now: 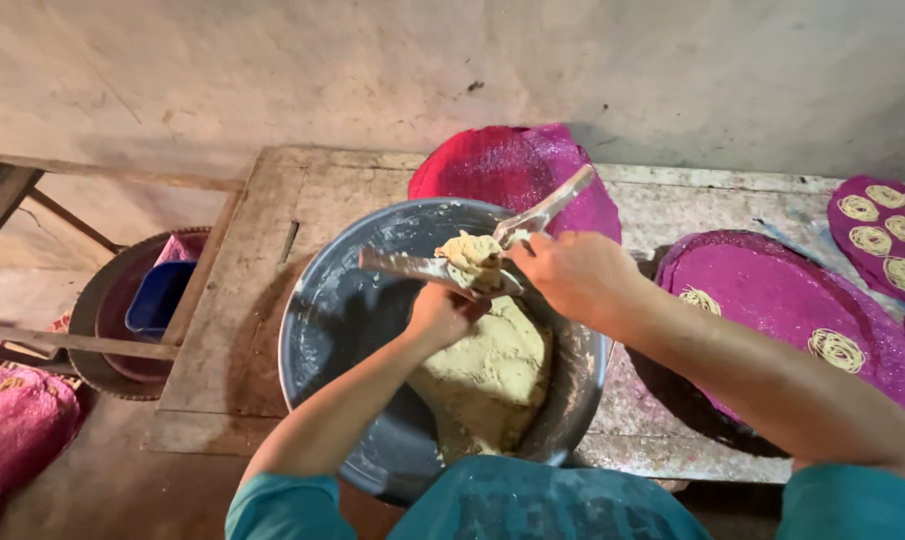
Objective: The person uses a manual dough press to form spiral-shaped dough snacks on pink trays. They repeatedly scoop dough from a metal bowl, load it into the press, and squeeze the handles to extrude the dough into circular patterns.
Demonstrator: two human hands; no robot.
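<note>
— What does the head camera catch over the worn wooden tabletop (263, 300)?

— A person in teal sleeves stands over a wide grey metal basin (343, 310) that holds a slab of pale yellowish dough (493, 370) on its right side. The left hand (441, 315) is raised above the dough, its grip closed around the lower part of a flat metal utensil (403, 266) whose blade reaches left across the basin.

— And the right hand?

— The right hand (573, 272) sits just beside it, fingers wrapped fully around a second metal tool (548, 210) whose handle slants up toward the far right. Between the two hands a lump of dough (476, 258) rests on the flat blade, touching both tools.

— What surrounds the basin?

— Behind it lies a pink-red woven mat (518, 165). To the right a round purple mat (773, 300) carries two coils of thin noodle strands (837, 349); another purple mat (888, 235) at the far right edge bears several more coils. On the left, off the tabletop, a blue tub (160, 295) sits in a round woven tray (93, 310), with pink cloth (18, 430) nearer the floor.
</note>
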